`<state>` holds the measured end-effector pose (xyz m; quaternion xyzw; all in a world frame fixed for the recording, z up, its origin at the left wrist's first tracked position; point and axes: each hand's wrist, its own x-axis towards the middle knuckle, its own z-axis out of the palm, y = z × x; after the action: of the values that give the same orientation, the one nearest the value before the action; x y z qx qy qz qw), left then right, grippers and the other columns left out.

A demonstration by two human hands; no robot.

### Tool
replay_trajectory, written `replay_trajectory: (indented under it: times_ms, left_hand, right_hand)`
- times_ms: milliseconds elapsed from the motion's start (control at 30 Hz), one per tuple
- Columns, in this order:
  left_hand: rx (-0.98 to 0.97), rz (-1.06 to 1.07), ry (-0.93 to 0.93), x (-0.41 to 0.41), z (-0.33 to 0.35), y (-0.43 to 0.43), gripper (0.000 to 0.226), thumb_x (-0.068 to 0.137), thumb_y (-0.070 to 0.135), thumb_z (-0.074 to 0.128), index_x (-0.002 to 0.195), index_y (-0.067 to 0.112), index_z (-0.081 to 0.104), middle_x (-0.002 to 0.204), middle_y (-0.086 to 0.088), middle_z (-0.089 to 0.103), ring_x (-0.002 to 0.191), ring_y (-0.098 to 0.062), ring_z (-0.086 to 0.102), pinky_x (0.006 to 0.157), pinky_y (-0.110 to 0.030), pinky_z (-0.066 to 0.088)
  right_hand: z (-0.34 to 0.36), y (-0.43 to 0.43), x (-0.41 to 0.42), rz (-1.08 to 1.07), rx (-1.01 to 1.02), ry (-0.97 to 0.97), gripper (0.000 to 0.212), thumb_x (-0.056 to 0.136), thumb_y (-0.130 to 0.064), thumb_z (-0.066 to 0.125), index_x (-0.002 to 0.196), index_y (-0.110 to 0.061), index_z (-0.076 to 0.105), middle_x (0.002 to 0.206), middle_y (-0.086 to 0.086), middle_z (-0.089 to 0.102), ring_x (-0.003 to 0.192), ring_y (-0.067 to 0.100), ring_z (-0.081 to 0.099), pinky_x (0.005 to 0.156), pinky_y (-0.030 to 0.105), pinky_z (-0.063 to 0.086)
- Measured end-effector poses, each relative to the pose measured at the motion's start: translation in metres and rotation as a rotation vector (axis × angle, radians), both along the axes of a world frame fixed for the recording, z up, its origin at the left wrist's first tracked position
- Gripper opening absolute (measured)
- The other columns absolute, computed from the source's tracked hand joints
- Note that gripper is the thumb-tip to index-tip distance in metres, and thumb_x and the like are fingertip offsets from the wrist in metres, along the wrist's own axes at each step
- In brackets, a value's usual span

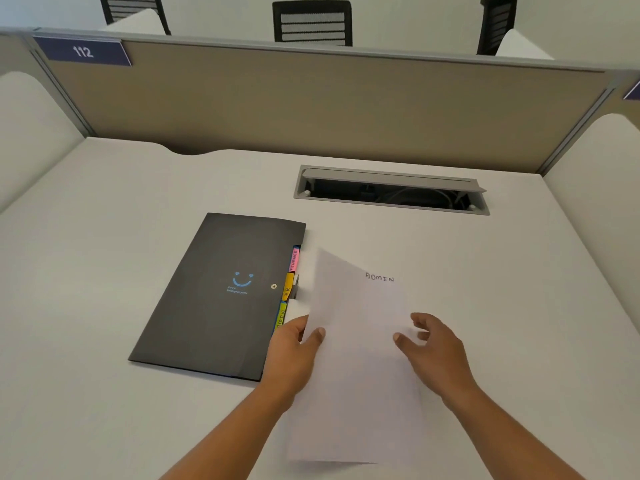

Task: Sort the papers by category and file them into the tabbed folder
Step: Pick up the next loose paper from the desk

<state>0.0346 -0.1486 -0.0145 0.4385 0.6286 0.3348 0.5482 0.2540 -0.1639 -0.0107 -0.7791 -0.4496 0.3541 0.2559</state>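
Left hand [294, 351] is pinching the left edge of the top sheet [356, 358], thumb on the upper face and the other fingers tucked underneath. That side of the paper is lifted off the desk [104, 237], so the sheet sits tilted. It looks blank from here.

Right hand [436, 344] is at the sheet's right edge with the fingers spread and loosely curved, not clamped on anything. The thumb is over the paper, but I honestly can't tell if it's touching.

Just past the top edge of the lifted sheet there's a second paper [381, 278] lying flat with "ADMIN" handwritten on it. It's white on a white desk, so its outline is hard to make out.

Right beside the papers, on the left, is the black folder [214, 299]. It's closed, flat on the desk, turned a bit at an angle, with a little blue smiley on the cover and a snap button near its right edge. Coloured tabs stick out along that edge: a pink tab [294, 259] at the far end, an orange tab [287, 289] that reads "HR", then a yellow-green tab [281, 317] nearest the left hand. The left hand's knuckles sit just by the folder's near right corner.

Further back, a grey cable hatch [391, 178] in the desk is propped open with cables inside. Behind that runs a tan partition [311, 105] with a blue "112" label [83, 51], and black chairs [311, 22] stand beyond it.
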Motion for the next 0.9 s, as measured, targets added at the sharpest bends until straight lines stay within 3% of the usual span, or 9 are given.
replay_trajectory:
  times_ms: [100, 200, 233, 300, 367, 500, 767, 900]
  left_hand:
    - [-0.090, 0.024, -0.238, 0.008, 0.007, -0.004, 0.020, 0.099, 0.018, 0.055, 0.106, 0.018, 0.074, 0.095, 0.000, 0.077, 0.089, -0.020, 0.073, 0.076, -0.036, 0.059]
    - [-0.162, -0.013, -0.375, 0.016, 0.013, -0.007, 0.030, 0.099, 0.039, 0.051, 0.100, 0.019, 0.073, 0.087, 0.003, 0.073, 0.077, -0.010, 0.068, 0.070, -0.025, 0.051]
    - [-0.178, -0.021, -0.411, 0.019, 0.015, -0.008, 0.034, 0.100, 0.044, 0.046, 0.099, 0.021, 0.071, 0.087, 0.005, 0.071, 0.076, -0.008, 0.067, 0.071, -0.024, 0.051]
    - [-0.194, -0.033, -0.469, 0.024, 0.017, -0.009, 0.038, 0.102, 0.044, 0.038, 0.112, 0.025, 0.069, 0.106, 0.004, 0.074, 0.094, -0.014, 0.072, 0.087, -0.033, 0.054]
    - [-0.188, -0.017, -0.486, 0.026, 0.020, -0.010, 0.037, 0.102, 0.040, 0.039, 0.120, 0.022, 0.067, 0.114, 0.000, 0.073, 0.103, -0.019, 0.071, 0.097, -0.041, 0.053]
    - [-0.165, 0.012, -0.492, 0.026, 0.017, -0.010, 0.038, 0.097, 0.038, 0.053, 0.118, 0.012, 0.069, 0.112, -0.010, 0.073, 0.106, -0.025, 0.069, 0.098, -0.043, 0.052]
    - [-0.120, -0.007, -0.472, 0.027, 0.017, -0.011, 0.037, 0.096, 0.037, 0.054, 0.115, 0.011, 0.071, 0.110, -0.009, 0.074, 0.103, -0.024, 0.071, 0.091, -0.035, 0.055]
    - [-0.110, 0.041, -0.450, 0.026, 0.016, -0.009, 0.028, 0.101, 0.023, 0.050, 0.108, 0.009, 0.073, 0.102, -0.013, 0.075, 0.096, -0.027, 0.072, 0.084, -0.035, 0.057]
  right_hand:
    - [0.014, -0.003, -0.028, 0.142, 0.081, 0.030, 0.057, 0.083, -0.035, 0.075, 0.135, -0.023, 0.056, 0.132, -0.010, 0.060, 0.103, 0.004, 0.061, 0.083, 0.015, 0.043]
    - [0.027, -0.004, -0.056, 0.234, 0.106, 0.067, 0.062, 0.081, -0.048, 0.073, 0.137, -0.027, 0.056, 0.130, -0.016, 0.060, 0.112, 0.001, 0.060, 0.091, 0.016, 0.047]
    - [0.031, -0.005, -0.061, 0.247, 0.113, 0.071, 0.063, 0.080, -0.052, 0.072, 0.136, -0.028, 0.056, 0.130, -0.018, 0.060, 0.115, 0.002, 0.060, 0.094, 0.018, 0.048]
    - [0.038, -0.006, -0.067, 0.263, 0.119, 0.043, 0.066, 0.078, -0.056, 0.072, 0.137, -0.030, 0.057, 0.129, -0.017, 0.062, 0.116, 0.005, 0.061, 0.099, 0.026, 0.051]
    - [0.042, -0.007, -0.068, 0.258, 0.131, 0.018, 0.061, 0.078, -0.054, 0.074, 0.132, -0.029, 0.061, 0.126, -0.016, 0.066, 0.112, 0.005, 0.063, 0.100, 0.029, 0.051]
    - [0.042, -0.009, -0.064, 0.267, 0.145, 0.016, 0.054, 0.079, -0.050, 0.074, 0.127, -0.025, 0.066, 0.124, -0.013, 0.068, 0.115, 0.001, 0.061, 0.101, 0.024, 0.048]
    - [0.043, -0.010, -0.058, 0.287, 0.154, 0.060, 0.034, 0.086, -0.042, 0.070, 0.117, -0.027, 0.073, 0.112, -0.018, 0.072, 0.104, -0.007, 0.064, 0.092, 0.014, 0.050]
    - [0.043, -0.010, -0.055, 0.296, 0.157, 0.109, 0.019, 0.092, -0.030, 0.065, 0.107, -0.028, 0.077, 0.100, -0.019, 0.075, 0.094, -0.008, 0.066, 0.085, 0.015, 0.053]
